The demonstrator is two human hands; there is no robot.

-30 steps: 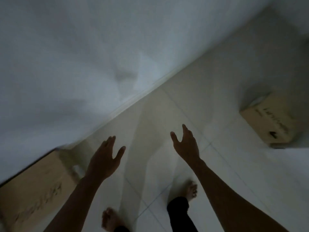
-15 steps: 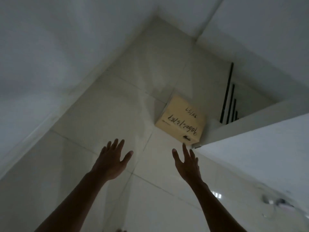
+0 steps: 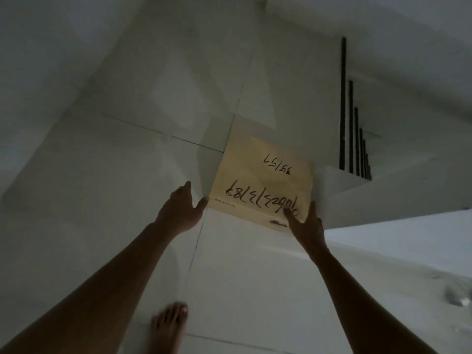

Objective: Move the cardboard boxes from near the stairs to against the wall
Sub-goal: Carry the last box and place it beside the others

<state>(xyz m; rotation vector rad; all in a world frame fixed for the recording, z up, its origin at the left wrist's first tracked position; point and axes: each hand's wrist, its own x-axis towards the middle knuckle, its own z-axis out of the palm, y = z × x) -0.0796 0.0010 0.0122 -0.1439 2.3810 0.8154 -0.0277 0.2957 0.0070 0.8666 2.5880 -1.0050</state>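
- A pale wall is seen along the left side, meeting the white tiled floor, whose dark grout lines cross just left of the box.
- A bare foot is planted on the floor at the bottom, between the two forearms.
- The left hand is held with fingers spread apart; its thumb is placed at the near left corner of the box, touching or just short of it, and nothing is clasped.
- The cardboard box is set on the floor just beside the stairs, its top bearing handwritten black numbers that read upside down from this view.
- The right hand is laid with fingers spread against the near right corner of the box, thumb over the top edge; a firm clamp cannot be told.
- A white step is found directly right of the box, almost touching its side, so that side is closed in.
- Black railing bars are seen rising behind the step.
- A white ledge is stretched across the lower right, near the right forearm.
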